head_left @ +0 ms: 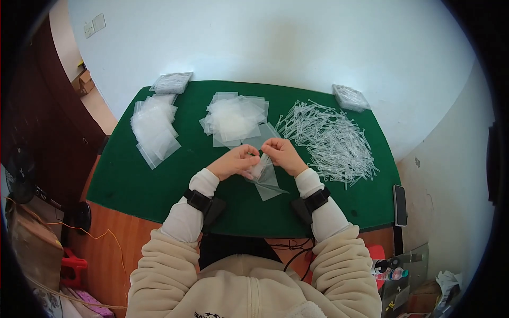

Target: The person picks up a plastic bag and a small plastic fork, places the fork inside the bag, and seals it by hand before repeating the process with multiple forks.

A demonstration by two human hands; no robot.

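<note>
A small clear bag (265, 177) hangs between the two hands over the middle of the green desk (138, 180), near its front edge. Its upper end is caught at the fingertips and its long axis runs down and toward the person, slanting a little to the right, so the free lower corner lies just beside the right wrist. The left hand (233, 161) and right hand (283, 155) meet above it, fingertips nearly touching; each grip looks pressed together on the bag's top edge, though the fingers hide what, if anything, is pinched inside. Both hands sit about equally close to the bag, the left a touch lower.

Just beyond the hands lies a loose heap of clear bags (234, 119), too many and too overlapped to count. To the right of the right hand, close by, spreads a wide scatter of thin clear plastic ties (331, 140), far too many to count; they lie nearer the right hand than the left. Well to the left is a second, fanned stack of bags (154, 130).

Two wrapped packs sit at the far corners: one at the left (170, 83), one at the right (350, 97). One dark phone (400, 205) lies on the right edge. Each wrist wears one black band.
</note>
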